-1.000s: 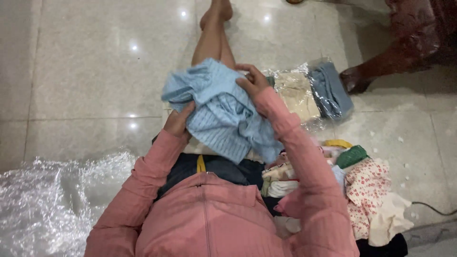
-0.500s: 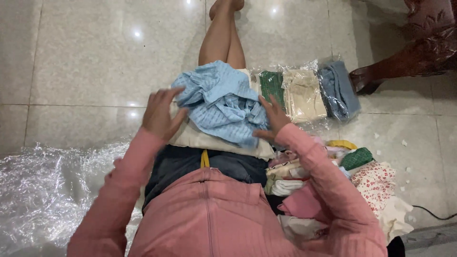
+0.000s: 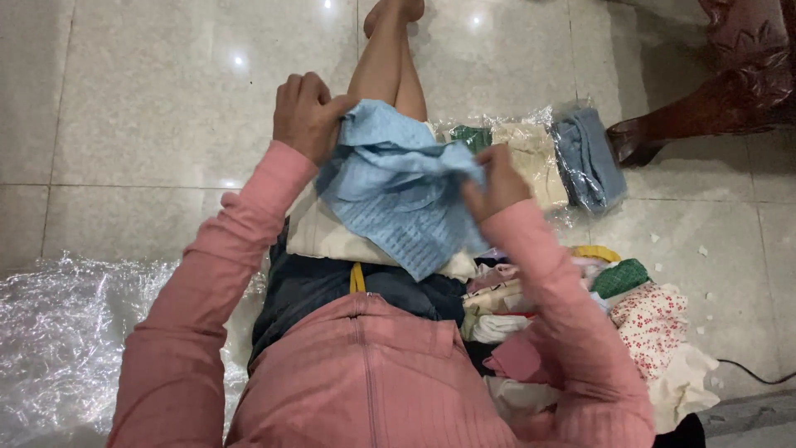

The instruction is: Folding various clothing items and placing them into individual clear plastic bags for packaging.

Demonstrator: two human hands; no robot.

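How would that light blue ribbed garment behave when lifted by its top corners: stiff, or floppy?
Probably floppy: the blue garment sags and bunches between the left hand and right hand. Likely light, since pinched fingers alone hold it up. Its ribbed knit seems unlikely to slip.

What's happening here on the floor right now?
A person seated on the tiled floor holds a light blue ribbed knit garment up over their lap, left hand and right hand each gripping an upper edge. A cream cloth lies beneath it. Bagged folded clothes sit ahead, a loose clothes pile to the right.
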